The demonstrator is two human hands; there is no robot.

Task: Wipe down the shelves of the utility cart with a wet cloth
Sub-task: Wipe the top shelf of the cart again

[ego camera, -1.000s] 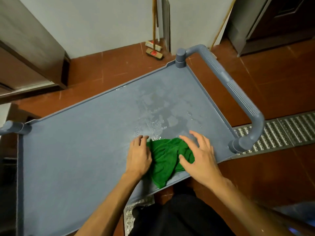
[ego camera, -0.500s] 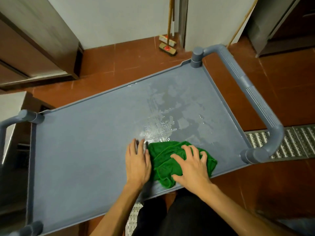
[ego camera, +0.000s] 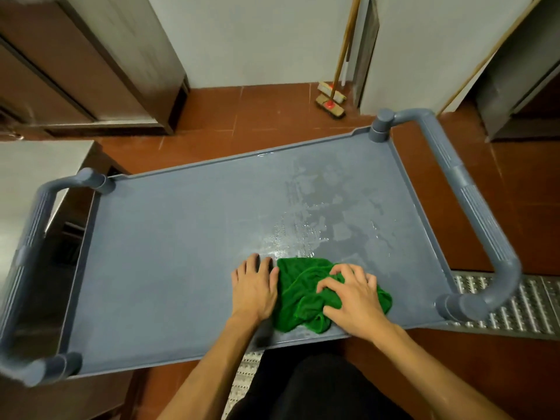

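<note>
The floor [ego camera: 272, 116] is laid with red-brown tiles, and a perforated metal drain grate [ego camera: 515, 301] runs across it at the right. Plain white walls [ego camera: 257, 40] rise behind. A stainless steel cabinet [ego camera: 91, 71] stands at the upper left, with a steel counter [ego camera: 30, 177] nearer on the left edge and another steel unit [ego camera: 515, 86] at the upper right. A wooden-handled broom [ego camera: 330, 103] leans in a wall recess. The light is dim and even.

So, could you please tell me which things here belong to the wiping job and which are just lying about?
Job: green cloth, cart shelf, left hand flat on the shelf, right hand gripping the cloth.
Lying about: broom by the wall, metal floor grate.
</note>
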